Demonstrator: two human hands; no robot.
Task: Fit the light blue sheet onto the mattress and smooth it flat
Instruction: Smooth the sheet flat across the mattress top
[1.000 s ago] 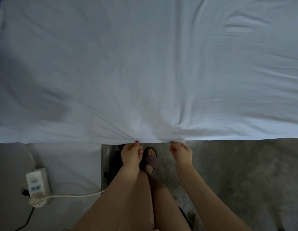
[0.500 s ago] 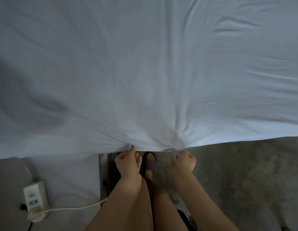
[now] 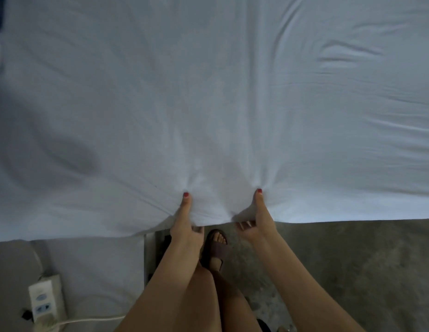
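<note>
Both grips are closed on the near edge of the light blue sheet (image 3: 208,92). My left hand (image 3: 186,227) lays its thumb on top of the cloth, red nail forward, with the fingers curled under the hem. My right hand (image 3: 256,224) mirrors it just beside, thumb on top and fingers folded beneath the edge. Creases fan outward from each thumb tip. I see the sheet spread across the bed, filling the upper part of the view; further wrinkles lie at the right, and a shallow dip sits at the left. Below the edge, a sandalled foot (image 3: 217,248) stands on the concrete floor (image 3: 352,271). A power strip (image 3: 47,301) with a white cable lies at lower left.
</note>
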